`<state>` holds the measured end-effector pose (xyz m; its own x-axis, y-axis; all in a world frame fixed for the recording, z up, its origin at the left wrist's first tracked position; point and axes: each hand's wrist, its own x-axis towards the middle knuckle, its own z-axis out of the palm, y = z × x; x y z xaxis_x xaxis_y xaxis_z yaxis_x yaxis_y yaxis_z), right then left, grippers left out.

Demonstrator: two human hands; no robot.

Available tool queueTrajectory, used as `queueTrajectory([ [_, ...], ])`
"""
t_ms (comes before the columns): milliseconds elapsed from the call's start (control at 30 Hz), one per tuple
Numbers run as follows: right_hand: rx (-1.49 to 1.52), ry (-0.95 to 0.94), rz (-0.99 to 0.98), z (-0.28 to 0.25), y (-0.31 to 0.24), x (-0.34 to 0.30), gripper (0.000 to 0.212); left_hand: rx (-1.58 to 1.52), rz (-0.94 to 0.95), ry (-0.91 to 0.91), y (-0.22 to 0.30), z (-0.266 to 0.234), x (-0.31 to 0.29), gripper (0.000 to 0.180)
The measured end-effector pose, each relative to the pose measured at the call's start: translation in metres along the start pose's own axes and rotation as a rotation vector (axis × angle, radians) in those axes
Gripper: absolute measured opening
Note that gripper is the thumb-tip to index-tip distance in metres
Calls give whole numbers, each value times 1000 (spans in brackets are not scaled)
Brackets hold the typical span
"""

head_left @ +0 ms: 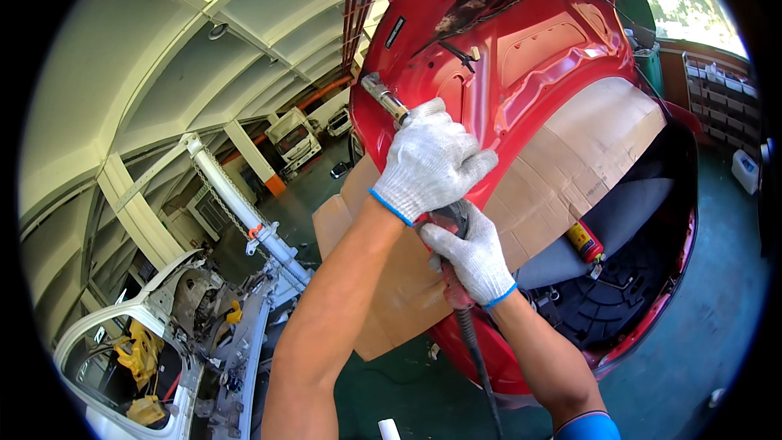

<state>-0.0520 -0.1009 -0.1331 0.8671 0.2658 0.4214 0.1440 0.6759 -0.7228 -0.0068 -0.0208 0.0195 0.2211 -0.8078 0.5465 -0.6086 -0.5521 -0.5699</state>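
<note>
A corded power tool with a red and black body and a metal front end is in both my gloved hands. My left hand is closed round its front part, just behind the metal tip. Lower down, my right hand wraps the body near the cord. The tip reaches the left edge of a raised red car lid; whether it touches the metal I cannot tell. Brown cardboard lies across the opening beneath the lid, behind my hands. White knit gloves with blue cuffs cover both hands.
In the open red trunk lies a red and yellow fire extinguisher. At lower left stand a stripped white car body and a pale blue metal post with a chain. A white truck is parked farther back. Shelving stands at right.
</note>
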Motion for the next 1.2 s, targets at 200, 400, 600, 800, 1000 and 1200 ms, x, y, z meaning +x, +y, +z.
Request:
queueTrajectory([
  [200,19,26,-18,6,7,4,39,26,43,-10,-3,1,-1,33],
  [400,30,46,-57,12,17,8,37,21,53,-63,-4,-6,-1,32],
  [600,42,70,-27,19,16,5,34,36,68,-71,-4,-8,-5,35],
  [800,-8,72,-26,22,14,3,29,42,52,-84,-7,-6,-8,35],
  [1000,-3,83,-43,22,20,5,36,44,55,-82,-8,-3,-11,35],
  [1200,0,74,-60,22,23,7,34,64,45,-92,-6,-6,-10,35],
])
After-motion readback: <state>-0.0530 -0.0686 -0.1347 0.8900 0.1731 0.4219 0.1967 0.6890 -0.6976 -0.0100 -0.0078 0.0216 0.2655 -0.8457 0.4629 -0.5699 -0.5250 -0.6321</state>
